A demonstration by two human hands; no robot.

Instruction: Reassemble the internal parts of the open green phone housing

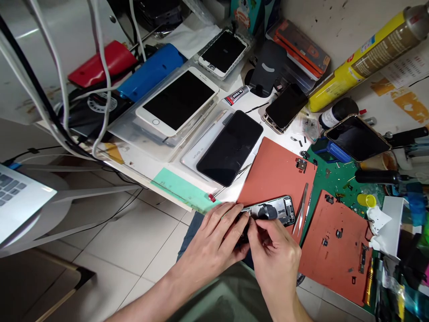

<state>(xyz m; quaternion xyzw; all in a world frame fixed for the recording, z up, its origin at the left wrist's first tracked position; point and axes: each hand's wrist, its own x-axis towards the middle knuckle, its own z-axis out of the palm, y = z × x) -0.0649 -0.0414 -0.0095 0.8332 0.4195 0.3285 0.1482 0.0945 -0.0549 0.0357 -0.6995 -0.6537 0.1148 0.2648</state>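
An opened phone housing [286, 210] with bare insides lies at the near edge of the reddish-brown mat [268, 172]. My left hand [219, 228] is closed around its left end, fingers over the top and thumb below. Beside it, my right hand [273, 243] pinches at the inside of the housing with thumb and forefinger; whatever is between those fingertips is hidden. Metal tweezers [302, 206] rest on the mat to the right of the housing. A small metal part [300, 165] sits near the mat's far right corner.
Behind the mat are a black-screened phone [230, 147], a white phone [177, 102] and a glue tube [237, 95]. A second brown mat [335, 250] at right carries several small parts. A yellow spray can [368, 53] leans at back right. Cables [100, 67] hang at left.
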